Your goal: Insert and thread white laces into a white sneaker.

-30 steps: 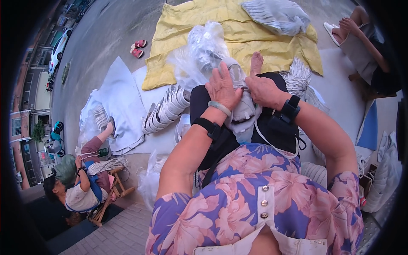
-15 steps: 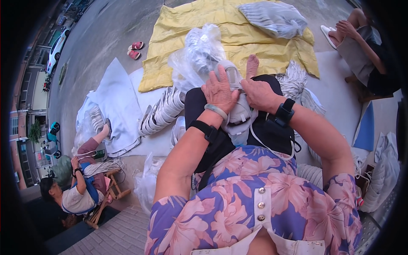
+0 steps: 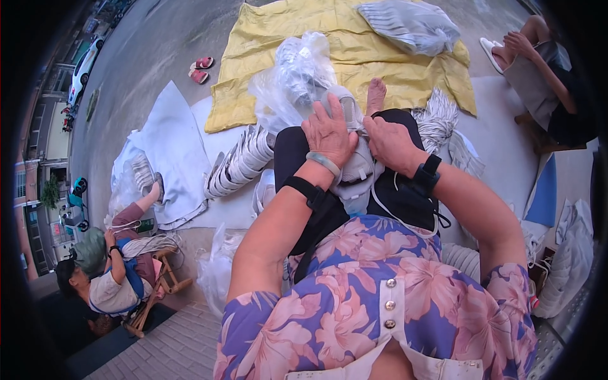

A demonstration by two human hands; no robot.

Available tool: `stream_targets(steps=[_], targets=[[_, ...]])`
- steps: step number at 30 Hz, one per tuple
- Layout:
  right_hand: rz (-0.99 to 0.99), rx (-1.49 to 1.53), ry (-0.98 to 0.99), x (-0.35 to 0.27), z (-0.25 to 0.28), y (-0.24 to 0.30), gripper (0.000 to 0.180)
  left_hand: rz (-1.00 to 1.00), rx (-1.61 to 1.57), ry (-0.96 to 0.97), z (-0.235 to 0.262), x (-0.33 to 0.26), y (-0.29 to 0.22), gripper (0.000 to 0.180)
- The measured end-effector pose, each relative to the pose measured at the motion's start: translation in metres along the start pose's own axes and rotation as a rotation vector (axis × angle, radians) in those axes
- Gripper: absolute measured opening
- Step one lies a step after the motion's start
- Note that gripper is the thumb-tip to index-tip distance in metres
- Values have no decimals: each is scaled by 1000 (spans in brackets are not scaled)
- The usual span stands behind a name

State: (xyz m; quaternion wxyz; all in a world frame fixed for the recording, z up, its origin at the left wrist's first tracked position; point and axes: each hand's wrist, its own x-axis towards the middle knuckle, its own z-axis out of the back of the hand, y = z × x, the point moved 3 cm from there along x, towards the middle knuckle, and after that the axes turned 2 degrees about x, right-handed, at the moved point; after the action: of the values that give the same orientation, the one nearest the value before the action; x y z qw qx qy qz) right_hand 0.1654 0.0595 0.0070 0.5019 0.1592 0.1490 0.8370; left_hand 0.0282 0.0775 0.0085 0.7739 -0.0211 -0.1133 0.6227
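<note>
My left hand lies on top of a light grey shoe upper resting on my lap, fingers spread over its toe end. My right hand grips the same grey upper from the right side, thumb pressed toward the left hand. A white lace trails from the upper down over my black trousers. Just beyond my hands sits a clear plastic bag of white shoe parts. My bare foot pokes out beyond my knee.
A yellow cloth is spread on the ground ahead, with a grey bag on it. A row of stacked white uppers lies at left. A seated person works at lower left, another at upper right. Pink sandals lie on the pavement.
Both hands have stayed on the grey upper, shifting slightly as they work it. The view has drifted a little.
</note>
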Motion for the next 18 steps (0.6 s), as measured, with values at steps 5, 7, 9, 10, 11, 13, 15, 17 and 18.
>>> stream_targets(steps=[5, 7, 9, 10, 11, 13, 15, 17, 18], targets=[[-34, -12, 8, 0, 1, 3, 18, -26, -11, -26, 3, -1, 2, 88], [-27, -20, 2, 0, 1, 5, 18, -37, -6, -41, 2, -1, 3, 89], [-13, -15, 7, -1, 1, 8, 18, -46, -6, -69, 1, -3, 4, 89], [-13, -15, 8, -1, 0, 8, 18, -45, -6, -68, 0, -4, 4, 89], [-15, -17, 13, 0, -1, 7, 18, -39, -6, -65, -1, -4, 5, 89], [-17, -17, 17, 1, -3, 5, 18, -34, -4, -61, -2, -4, 4, 89], [-1, 9, 77, 2, -4, 1, 31, -64, 27, -72, -3, -3, 2, 89], [18, 7, 87, 4, -3, -2, 24, -69, 31, -62, -4, -4, 3, 88], [37, 3, 98, 5, -3, -3, 18, -73, 33, -53, -4, -4, 3, 88]])
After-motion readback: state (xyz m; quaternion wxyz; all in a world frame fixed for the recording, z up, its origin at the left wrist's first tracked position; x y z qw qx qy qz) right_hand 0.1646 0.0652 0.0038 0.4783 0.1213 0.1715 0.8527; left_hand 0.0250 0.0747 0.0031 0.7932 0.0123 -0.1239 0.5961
